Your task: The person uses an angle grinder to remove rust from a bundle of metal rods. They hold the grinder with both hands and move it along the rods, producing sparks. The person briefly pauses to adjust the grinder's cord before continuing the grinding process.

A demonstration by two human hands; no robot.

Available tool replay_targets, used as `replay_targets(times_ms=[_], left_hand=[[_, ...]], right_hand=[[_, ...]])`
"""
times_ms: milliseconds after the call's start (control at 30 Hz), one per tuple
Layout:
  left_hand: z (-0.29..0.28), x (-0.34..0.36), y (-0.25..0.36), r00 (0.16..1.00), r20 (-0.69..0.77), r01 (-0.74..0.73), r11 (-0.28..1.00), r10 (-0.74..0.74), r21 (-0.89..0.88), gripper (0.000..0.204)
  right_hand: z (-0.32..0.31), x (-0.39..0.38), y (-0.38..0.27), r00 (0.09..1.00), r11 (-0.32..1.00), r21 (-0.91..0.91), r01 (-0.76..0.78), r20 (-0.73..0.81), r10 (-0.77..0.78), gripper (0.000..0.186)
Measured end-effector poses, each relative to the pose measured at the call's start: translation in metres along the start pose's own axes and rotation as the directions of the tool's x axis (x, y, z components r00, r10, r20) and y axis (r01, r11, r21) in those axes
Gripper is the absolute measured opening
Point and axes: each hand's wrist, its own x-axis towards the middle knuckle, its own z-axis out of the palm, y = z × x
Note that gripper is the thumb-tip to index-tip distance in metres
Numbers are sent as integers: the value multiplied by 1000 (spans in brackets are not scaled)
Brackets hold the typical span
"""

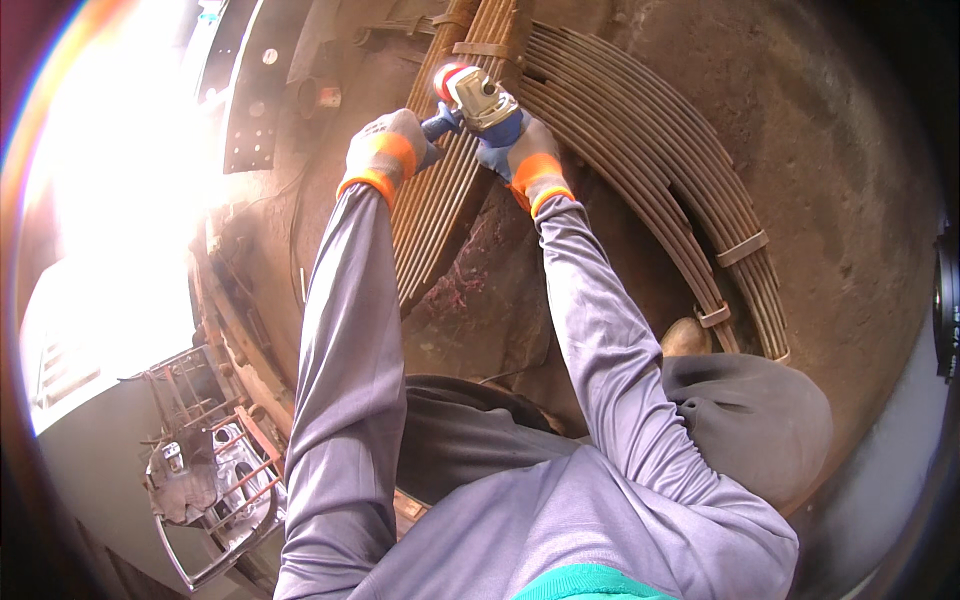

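An angle grinder (482, 98) with a pale metal head, a blue body and a red-and-white disc (452, 80) is held out in front of me. My left hand (388, 148), in a grey glove with an orange cuff, is closed round its dark side handle (440, 124). Gloved the same way, my right hand (528, 155) wraps the blue body, most of which it hides. Beneath the tool lies a stack of rusty leaf springs (440, 215), bound by a metal clip (482, 49). Whether the disc touches the steel, I cannot tell.
More curved leaf springs (640, 130) lie to the right, with clips near their ends. A perforated dark metal plate (252, 105) is at the upper left. Lower left stands a metal frame (225, 500) with parts on it. My bent knee (750, 420) is close to the springs.
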Motion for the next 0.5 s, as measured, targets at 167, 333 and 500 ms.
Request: replay_targets(times_ms=[167, 333, 500], left_hand=[[17, -8, -12, 999, 43, 11, 997, -7, -80, 35], [18, -12, -12, 997, 78, 23, 994, -15, -103, 36], [21, -14, -22, 998, 34, -58, 995, 61, -75, 38]], right_hand=[[-3, -14, -13, 999, 979, -206, -10, -46, 0, 54], [-11, -24, -26, 998, 969, -244, -41, 26, 49, 56], [3, -32, -3, 999, 994, -98, -53, 0, 53, 56]])
